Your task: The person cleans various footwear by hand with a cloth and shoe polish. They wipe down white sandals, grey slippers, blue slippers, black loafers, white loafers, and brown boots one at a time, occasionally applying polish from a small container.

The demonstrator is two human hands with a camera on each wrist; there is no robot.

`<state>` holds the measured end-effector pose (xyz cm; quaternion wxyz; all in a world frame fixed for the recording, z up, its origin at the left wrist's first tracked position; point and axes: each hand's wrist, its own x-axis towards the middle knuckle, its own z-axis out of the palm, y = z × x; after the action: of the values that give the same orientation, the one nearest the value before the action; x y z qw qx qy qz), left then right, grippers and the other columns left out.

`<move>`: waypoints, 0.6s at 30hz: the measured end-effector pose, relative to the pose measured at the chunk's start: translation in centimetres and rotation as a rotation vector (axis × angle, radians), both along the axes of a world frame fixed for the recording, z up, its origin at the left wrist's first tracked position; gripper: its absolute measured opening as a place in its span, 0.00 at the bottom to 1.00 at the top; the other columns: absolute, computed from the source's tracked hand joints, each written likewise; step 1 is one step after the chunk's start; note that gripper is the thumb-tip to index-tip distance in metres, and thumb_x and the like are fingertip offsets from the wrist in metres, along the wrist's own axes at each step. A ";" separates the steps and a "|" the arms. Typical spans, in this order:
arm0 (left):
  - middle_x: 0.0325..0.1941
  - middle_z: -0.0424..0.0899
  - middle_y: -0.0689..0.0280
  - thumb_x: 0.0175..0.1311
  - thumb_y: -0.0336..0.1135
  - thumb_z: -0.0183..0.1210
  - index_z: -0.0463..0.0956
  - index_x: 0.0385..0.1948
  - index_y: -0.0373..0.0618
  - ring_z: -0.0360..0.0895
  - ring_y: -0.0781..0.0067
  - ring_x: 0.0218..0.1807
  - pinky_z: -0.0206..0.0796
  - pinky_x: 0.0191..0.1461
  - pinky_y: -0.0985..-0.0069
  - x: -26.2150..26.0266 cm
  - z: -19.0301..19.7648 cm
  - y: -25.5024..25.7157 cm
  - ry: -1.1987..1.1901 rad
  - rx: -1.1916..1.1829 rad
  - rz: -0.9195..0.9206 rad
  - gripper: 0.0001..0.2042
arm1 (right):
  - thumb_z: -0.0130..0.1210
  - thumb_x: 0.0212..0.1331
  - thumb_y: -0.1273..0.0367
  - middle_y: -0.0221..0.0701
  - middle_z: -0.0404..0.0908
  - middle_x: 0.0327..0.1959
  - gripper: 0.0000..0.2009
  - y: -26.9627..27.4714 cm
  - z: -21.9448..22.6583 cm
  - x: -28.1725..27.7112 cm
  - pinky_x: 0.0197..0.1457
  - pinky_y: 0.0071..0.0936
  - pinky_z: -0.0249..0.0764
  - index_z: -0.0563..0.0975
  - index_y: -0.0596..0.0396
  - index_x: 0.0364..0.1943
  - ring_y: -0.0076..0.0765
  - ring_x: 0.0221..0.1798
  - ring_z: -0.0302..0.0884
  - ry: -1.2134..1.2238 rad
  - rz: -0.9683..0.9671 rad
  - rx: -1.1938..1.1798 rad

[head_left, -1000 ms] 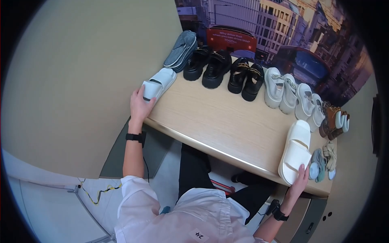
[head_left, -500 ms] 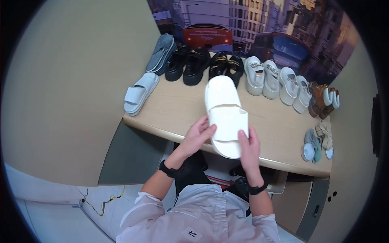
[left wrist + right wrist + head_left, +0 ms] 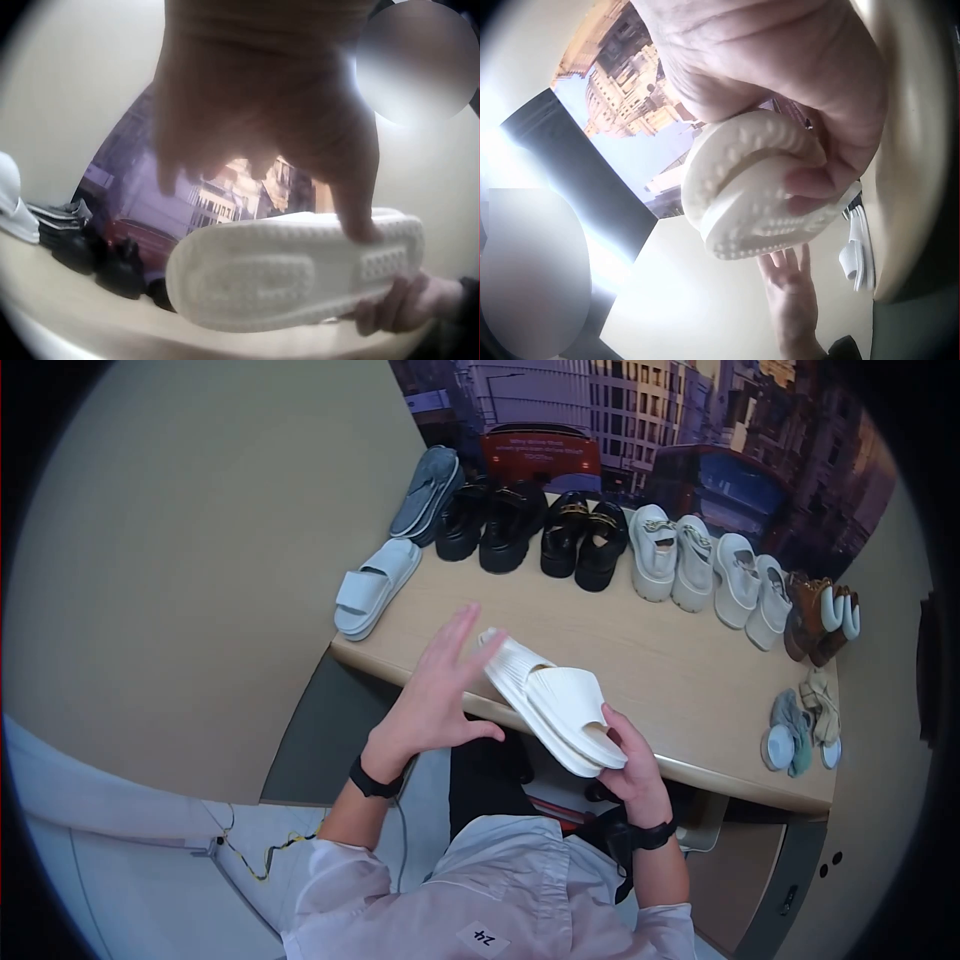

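Note:
My right hand (image 3: 637, 775) grips a pair of cream-white slide sandals (image 3: 568, 702) by the heel end, over the table's front edge. They lie together, one partly behind the other, toes pointing up and left. The right wrist view shows both heels (image 3: 739, 169) with fingers curled round them. My left hand (image 3: 425, 705) is raised beside the toe end, fingers spread and holding nothing. A studded outsole (image 3: 251, 277) faces the left wrist camera, below that hand. Pale grey slides (image 3: 375, 590) sit at the left end of the table.
Along the back of the wooden table (image 3: 450, 615) stand grey-blue slippers (image 3: 428, 495), black shoes (image 3: 512, 530), black loafers with gold trim (image 3: 585, 540), white platform shoes (image 3: 672, 560) and brown boots (image 3: 815, 615). Strappy sandals (image 3: 790, 730) lie at the right end. A wall (image 3: 230, 560) borders the left.
The left hand left the pale grey slides, touched the white slides at mid-body, then let go and spread. The right hand brought the white slides from the table's right and turned them.

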<state>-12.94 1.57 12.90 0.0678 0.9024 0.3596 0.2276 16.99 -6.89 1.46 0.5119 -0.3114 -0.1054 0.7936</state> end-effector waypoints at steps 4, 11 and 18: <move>0.79 0.70 0.44 0.47 0.36 0.85 0.70 0.78 0.50 0.66 0.36 0.83 0.58 0.86 0.40 1.1 -3.4 0.6 0.031 0.187 -0.094 0.49 | 0.56 0.82 0.55 0.41 0.89 0.56 0.25 0.2 -0.8 0.6 0.44 0.36 0.93 0.74 0.59 0.70 0.38 0.50 0.94 0.176 0.127 0.009; 0.72 0.73 0.44 0.43 0.34 0.85 0.68 0.78 0.50 0.74 0.37 0.73 0.68 0.79 0.44 1.6 -5.3 2.8 -0.216 0.379 -0.273 0.52 | 0.37 0.88 0.49 0.72 0.79 0.62 0.32 -0.1 0.8 0.1 0.31 0.31 0.90 0.64 0.60 0.80 0.54 0.43 0.93 0.575 0.225 0.088; 0.76 0.69 0.39 0.43 0.49 0.81 0.57 0.84 0.38 0.65 0.33 0.79 0.59 0.83 0.46 -1.4 -3.2 5.1 -0.227 0.272 -0.012 0.62 | 0.24 0.86 0.37 0.52 0.92 0.46 0.44 -0.9 2.9 0.3 0.21 0.20 0.74 0.78 0.65 0.68 0.40 0.32 0.90 0.175 0.196 0.199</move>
<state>-14.34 6.63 9.69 -0.0133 0.8738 0.3102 0.3742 17.33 -7.78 4.33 0.4677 -0.1769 -0.1683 0.8495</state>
